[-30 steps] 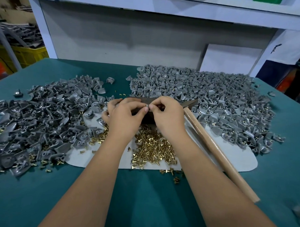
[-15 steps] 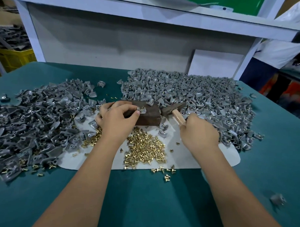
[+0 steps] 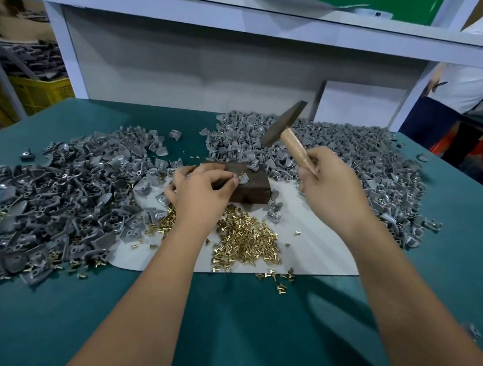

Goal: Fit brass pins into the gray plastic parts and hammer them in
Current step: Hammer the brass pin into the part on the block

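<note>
Head view: the right hand [image 3: 329, 183], now gripping the hammer [image 3: 287, 129], has raised it; the left hand [image 3: 199, 191] pinches the gray part [image 3: 242, 178] on the block [image 3: 251, 187], so a strike looks imminent.

light: even, bright overhead | shadows: soft | blur: right hand [image 3: 333, 186], frame edges | distortion: wide-angle bowing

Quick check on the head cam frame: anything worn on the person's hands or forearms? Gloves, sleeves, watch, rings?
Nothing visible. The left hand and right hand are both bare, no gloves. Both forearms are uncovered down to the frame's bottom edge: no sleeves, watch or wristband in view. No rings can be made out, though the right hand is slightly motion-blurred.
</note>
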{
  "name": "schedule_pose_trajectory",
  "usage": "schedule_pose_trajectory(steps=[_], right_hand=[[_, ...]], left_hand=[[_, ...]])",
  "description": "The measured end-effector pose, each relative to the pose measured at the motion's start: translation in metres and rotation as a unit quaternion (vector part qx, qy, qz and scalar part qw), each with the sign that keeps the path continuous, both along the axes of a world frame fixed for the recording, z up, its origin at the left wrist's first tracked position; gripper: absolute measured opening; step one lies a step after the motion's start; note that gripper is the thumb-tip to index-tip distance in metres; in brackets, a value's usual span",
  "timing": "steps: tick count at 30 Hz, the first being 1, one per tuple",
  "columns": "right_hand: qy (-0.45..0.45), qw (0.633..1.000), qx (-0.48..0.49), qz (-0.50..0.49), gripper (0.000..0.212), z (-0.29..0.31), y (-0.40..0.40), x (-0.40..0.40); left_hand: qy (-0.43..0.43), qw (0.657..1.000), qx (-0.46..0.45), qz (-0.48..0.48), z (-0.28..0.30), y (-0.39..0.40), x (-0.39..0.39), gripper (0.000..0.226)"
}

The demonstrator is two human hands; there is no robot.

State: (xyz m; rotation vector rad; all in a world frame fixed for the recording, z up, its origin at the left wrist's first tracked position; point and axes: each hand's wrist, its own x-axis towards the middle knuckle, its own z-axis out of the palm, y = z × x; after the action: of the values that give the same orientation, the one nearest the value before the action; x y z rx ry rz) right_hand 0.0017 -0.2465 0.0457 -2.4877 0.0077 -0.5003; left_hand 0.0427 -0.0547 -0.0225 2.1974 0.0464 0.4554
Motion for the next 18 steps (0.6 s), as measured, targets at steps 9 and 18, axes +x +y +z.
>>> schedule_pose_trajectory(steps=[9,18], right_hand=[[0.038,0.99,-0.093,0.101,0.053,0.027,0.008,0.003],[0.055,0.983,-0.145,0.101,0.053,0.032,0.014,0.005]], left_hand=[[-0.004,1.0,0.002,0.02,-0.002,-0.001,0.003,0.014],[0.0,1.0,0.006,0.025,-0.001,-0.001,0.002,0.015]])
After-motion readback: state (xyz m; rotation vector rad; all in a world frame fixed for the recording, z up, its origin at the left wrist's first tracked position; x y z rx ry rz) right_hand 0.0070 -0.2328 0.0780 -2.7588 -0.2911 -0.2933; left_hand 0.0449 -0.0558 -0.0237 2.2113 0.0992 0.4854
